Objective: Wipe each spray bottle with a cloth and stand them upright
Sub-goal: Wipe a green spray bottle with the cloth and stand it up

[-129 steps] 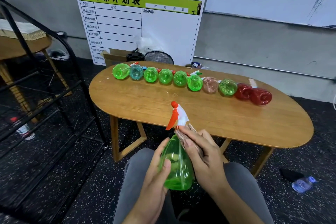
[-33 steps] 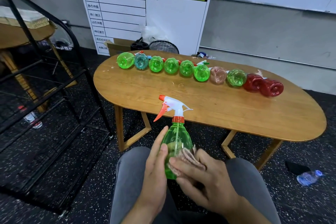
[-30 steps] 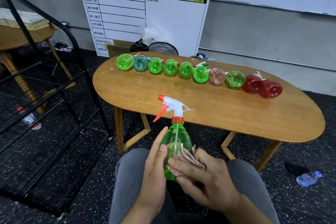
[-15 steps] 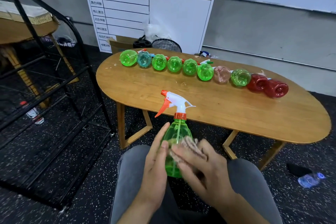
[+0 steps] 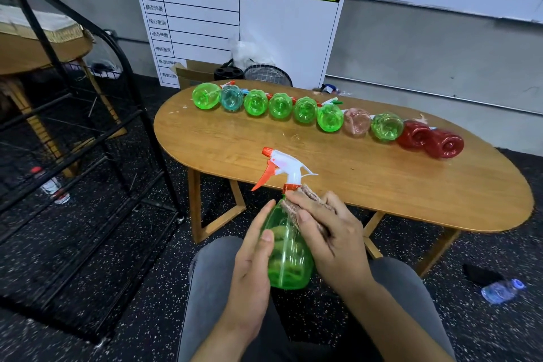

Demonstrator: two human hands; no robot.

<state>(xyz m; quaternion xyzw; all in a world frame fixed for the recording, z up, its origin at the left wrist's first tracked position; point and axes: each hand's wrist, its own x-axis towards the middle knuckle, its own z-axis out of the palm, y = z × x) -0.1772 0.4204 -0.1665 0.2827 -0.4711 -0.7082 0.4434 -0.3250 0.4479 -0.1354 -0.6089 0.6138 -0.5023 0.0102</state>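
- Left hand (image 5: 252, 261) wrapped round the belly of the green spray bottle (image 5: 289, 256), thumb on the near face, fingers seen through the plastic on the far side; firm grip, bottle upright above the lap, short of the worktop (image 5: 382, 185).
- Right hand (image 5: 329, 232) curled over a pinkish cloth (image 5: 308, 200), pressing it against the bottle's shoulder just under the orange collar and white trigger head (image 5: 286, 167).
- Best done, by judgement: turn the bottle in the left hand while drawing the cloth down from neck to base, covering every face, then wipe the trigger head too.
- Keep clear of the orange trigger to avoid a squirt.
- Held bottle looks empty; no liquid level visible.
- On the worktop, a row of lying bottles (image 5: 305, 110), bases toward the camera: mostly green, one teal, one pale pink, two red; all seemingly empty, none standing yet.
- On the floor at right, a small clear water bottle (image 5: 502, 291); contents hard to tell.
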